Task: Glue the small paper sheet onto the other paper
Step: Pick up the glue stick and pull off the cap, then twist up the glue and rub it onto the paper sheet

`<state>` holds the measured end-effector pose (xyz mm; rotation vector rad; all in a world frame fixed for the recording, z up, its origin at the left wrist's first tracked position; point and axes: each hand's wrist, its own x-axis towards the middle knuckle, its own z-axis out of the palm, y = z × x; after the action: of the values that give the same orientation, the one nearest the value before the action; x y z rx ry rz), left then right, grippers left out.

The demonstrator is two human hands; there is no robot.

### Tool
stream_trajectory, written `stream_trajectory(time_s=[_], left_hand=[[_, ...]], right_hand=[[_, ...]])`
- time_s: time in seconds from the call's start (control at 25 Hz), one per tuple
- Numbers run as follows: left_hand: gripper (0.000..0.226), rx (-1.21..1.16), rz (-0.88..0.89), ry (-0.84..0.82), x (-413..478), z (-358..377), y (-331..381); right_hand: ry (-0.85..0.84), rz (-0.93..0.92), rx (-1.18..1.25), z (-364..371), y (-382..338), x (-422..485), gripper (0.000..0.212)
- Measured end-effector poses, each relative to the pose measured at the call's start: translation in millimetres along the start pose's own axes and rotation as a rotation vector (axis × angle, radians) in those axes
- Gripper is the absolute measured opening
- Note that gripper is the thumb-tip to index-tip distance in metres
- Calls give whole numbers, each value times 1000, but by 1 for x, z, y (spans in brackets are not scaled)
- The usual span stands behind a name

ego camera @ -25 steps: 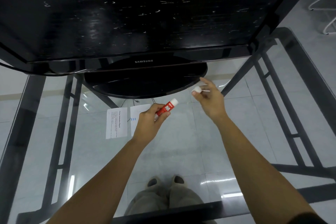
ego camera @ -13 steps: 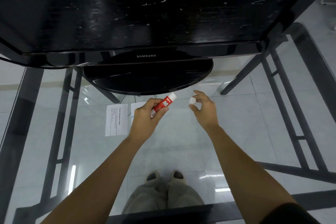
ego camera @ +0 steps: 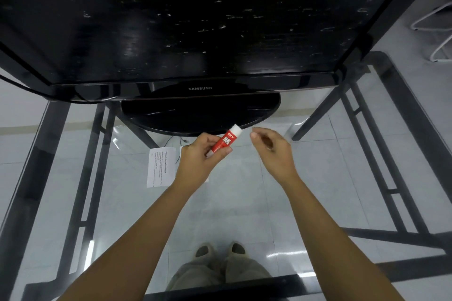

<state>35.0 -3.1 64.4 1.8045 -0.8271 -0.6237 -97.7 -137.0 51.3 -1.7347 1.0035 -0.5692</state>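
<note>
At the bottom of the frame our shoes show through the glass worktop, and both forearms reach up toward the centre. Our left hand grips the red glue stick, its white end pointing to the upper right. Whether that end is capped, we cannot tell. Our right hand hangs just right of the stick, not touching it, with its fingers loosely curled and nothing visible in them.

Just left of the left hand, the printed sheet lies flat on the glass. Only a sliver of the second sheet shows at the hand's edge, since the hand covers the rest in the picture. Both papers sit below the stick's tip and neither is held. Beyond them stand the monitor base and the dark monitor, which fills the upper frame.

We judge the main risk to be the slick glass. With neither sheet pinned, rubbing glue on could drag or crease it. The monitor base also crowds the space just above the papers.
</note>
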Motion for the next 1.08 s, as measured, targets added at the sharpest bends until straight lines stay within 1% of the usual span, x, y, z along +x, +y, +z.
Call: stream_trajectory(time_s=[0.08,0.16,0.2,0.32,0.44,0.52,0.64,0.76,0.84,0.96,1.0,1.04,1.08], left_hand=[[24,4,40,5,-4,-3,11],[23,3,82,11,-6,-3,20],[22,-5,101,10,-8,-3,24],[20,-33,139,-7,-14,-3,33],[28,-67,141,-15,-25,-2,30],[28,-55,144,22,-32,0,24],[24,25,208,111,-38,4,24],[21,60,292,104,-40,5,31],[20,-24,232,44,-40,3,36],[23,-317,65,-74,-37,-2,42],[22,-365,39,-91,-36,-2,42],[20,-356,37,-84,-35,-2,42],[16,-289,63,-45,-35,-1,41]], right_hand=[[-118,16,75,0,-24,-10,23],[-185,30,126,-1,-40,-17,35],[-200,42,158,-1,-45,-20,37],[-193,83,264,-2,-53,-27,33],[-116,91,300,-3,-56,-31,40],[-83,91,302,-5,-59,-35,41],[-134,112,329,-3,-62,-44,38],[-132,137,382,0,-64,-50,36],[-101,140,391,-2,-67,-49,36],[-99,116,409,-5,-71,-48,37],[-98,106,405,-5,-73,-47,36],[-93,100,400,-4,-74,-46,34],[-84,99,400,-3,-75,-45,32]])
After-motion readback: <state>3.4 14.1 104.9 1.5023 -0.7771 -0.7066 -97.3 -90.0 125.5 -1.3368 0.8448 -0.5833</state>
